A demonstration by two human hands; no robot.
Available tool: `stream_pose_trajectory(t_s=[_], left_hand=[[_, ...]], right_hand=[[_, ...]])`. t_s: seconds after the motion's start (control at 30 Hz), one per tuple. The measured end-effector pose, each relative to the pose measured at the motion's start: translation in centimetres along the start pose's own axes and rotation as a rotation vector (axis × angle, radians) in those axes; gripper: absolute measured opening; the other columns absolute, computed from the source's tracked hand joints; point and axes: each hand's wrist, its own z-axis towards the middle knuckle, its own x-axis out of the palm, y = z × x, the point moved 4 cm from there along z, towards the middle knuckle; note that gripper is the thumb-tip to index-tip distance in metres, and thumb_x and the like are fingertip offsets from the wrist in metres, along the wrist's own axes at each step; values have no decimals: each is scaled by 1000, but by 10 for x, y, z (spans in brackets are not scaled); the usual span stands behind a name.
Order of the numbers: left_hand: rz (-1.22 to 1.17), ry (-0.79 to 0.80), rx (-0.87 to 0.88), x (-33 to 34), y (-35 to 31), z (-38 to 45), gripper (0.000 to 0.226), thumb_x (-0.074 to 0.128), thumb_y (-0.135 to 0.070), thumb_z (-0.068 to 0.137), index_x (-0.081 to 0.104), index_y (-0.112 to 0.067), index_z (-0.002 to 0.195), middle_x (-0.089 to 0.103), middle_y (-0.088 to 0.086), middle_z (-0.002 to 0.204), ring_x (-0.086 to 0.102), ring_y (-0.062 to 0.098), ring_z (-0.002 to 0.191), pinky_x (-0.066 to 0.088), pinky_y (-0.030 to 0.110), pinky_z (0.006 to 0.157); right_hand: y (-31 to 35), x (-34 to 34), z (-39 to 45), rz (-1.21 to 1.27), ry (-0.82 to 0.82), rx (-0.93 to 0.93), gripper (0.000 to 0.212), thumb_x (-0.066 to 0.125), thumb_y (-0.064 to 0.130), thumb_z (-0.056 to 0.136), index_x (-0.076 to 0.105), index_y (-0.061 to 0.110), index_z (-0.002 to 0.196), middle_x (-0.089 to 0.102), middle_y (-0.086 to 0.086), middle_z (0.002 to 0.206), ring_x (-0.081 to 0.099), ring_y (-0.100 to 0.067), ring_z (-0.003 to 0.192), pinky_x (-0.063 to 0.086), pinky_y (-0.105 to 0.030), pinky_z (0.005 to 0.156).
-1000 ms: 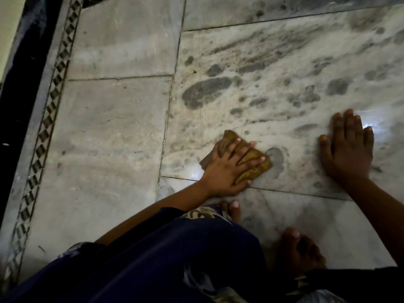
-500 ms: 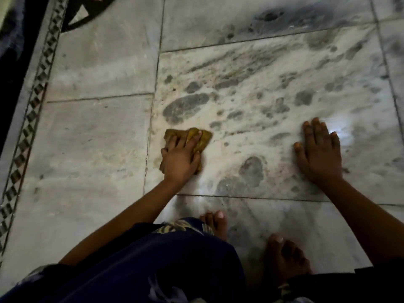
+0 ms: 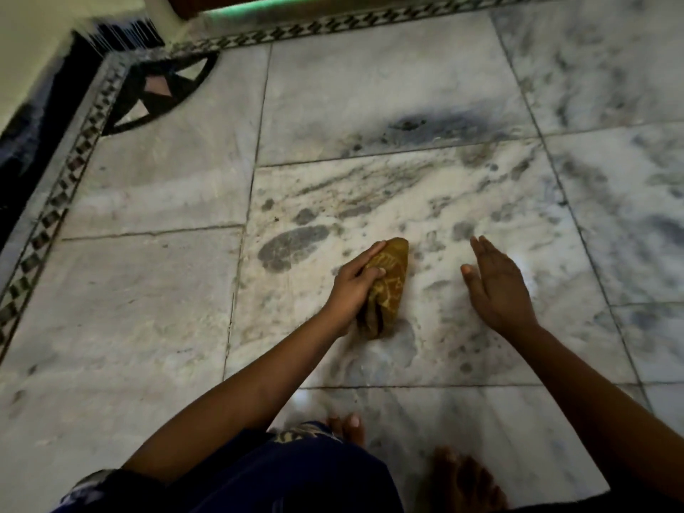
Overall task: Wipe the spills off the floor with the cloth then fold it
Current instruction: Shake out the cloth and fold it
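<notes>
Here the left hand (image 3: 353,286) grips a bunched yellow-brown cloth (image 3: 386,286), fingers curled round it, on the marble floor (image 3: 155,327) beside dark wet spills (image 3: 292,246). The right hand (image 3: 498,286) is near it, fingers straight and together. Its pale pattern shows no readable writing. Bare feet (image 3: 466,479) stand below; a patterned border (image 3: 55,212) runs left.

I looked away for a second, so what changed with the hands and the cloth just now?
The left hand went from pressing flat on the cloth to gripping it, bunched up. The right hand lifted from lying flat on the floor. The dark spill marks remain, and the person is still crouched barefoot.
</notes>
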Motion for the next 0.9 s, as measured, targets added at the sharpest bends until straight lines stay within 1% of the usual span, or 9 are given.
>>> stream_pose_trajectory(t_s=[0.1, 0.17, 0.3, 0.37, 0.53, 0.6, 0.7, 0.8, 0.9], left_hand=[[-234, -35, -122, -3, -32, 9, 44, 45, -10, 93, 51, -27, 133, 57, 1, 127, 57, 20, 110, 51, 31, 87], [-314, -56, -176, -6, -49, 14, 43, 45, -11, 93, 52, -31, 130, 59, 0, 116, 59, 19, 101, 51, 30, 78], [-318, -108, -191, -15, -79, 29, 42, 45, -10, 90, 57, -36, 121, 59, -1, 119, 55, 23, 106, 45, 38, 88], [-326, -112, -191, -17, -90, 39, 42, 44, -11, 90, 56, -36, 122, 59, 0, 123, 55, 26, 110, 43, 41, 93], [-316, -121, -183, -20, -111, 76, 38, 46, -11, 89, 59, -37, 114, 61, 1, 121, 55, 25, 109, 43, 38, 89], [-328, -127, -182, -20, -115, 97, 39, 46, -10, 89, 59, -36, 115, 61, 0, 116, 57, 22, 102, 46, 33, 80], [-369, -182, -193, -24, -125, 123, 43, 44, -8, 90, 56, -29, 126, 60, 2, 113, 58, 19, 93, 47, 31, 69], [-412, -202, -225, -29, -148, 139, 43, 42, -7, 91, 53, -25, 128, 59, 5, 116, 58, 26, 98, 50, 32, 72], [-428, -197, -231, -40, -182, 138, 38, 42, -7, 91, 56, -27, 120, 61, 5, 114, 59, 27, 99, 52, 34, 76]], right_hand=[[11, -17, 10, 249, -85, 71, 61, 40, 42, 95, 29, 9, 146, 33, -10, 150, 30, -23, 138, 23, -32, 110], [15, -26, 17, 404, -105, 130, 56, 46, 31, 97, 27, 14, 147, 32, -4, 151, 30, -19, 138, 23, -25, 107], [26, -48, 39, 439, -161, 121, 55, 49, 31, 96, 32, 16, 145, 36, -3, 149, 33, -17, 137, 25, -23, 105], [32, -57, 49, 449, -188, 102, 55, 49, 34, 95, 34, 15, 144, 38, -3, 148, 34, -16, 136, 26, -22, 104], [43, -65, 85, 385, -210, 50, 60, 43, 41, 87, 39, 15, 141, 44, -2, 143, 34, -3, 125, 27, -23, 103], [41, -60, 105, 331, -205, 41, 59, 42, 40, 88, 41, 13, 140, 46, -4, 142, 37, -5, 126, 27, -21, 102], [39, -56, 132, 302, -189, 77, 58, 41, 38, 88, 40, 12, 140, 46, -6, 142, 37, -8, 129, 27, -22, 102], [51, -70, 159, 247, -183, 81, 57, 41, 34, 89, 39, 9, 140, 47, -10, 141, 44, -21, 129, 35, -32, 102], [78, -92, 179, 237, -164, 73, 55, 42, 32, 90, 41, 7, 139, 48, -11, 140, 45, -26, 128, 37, -38, 103]])
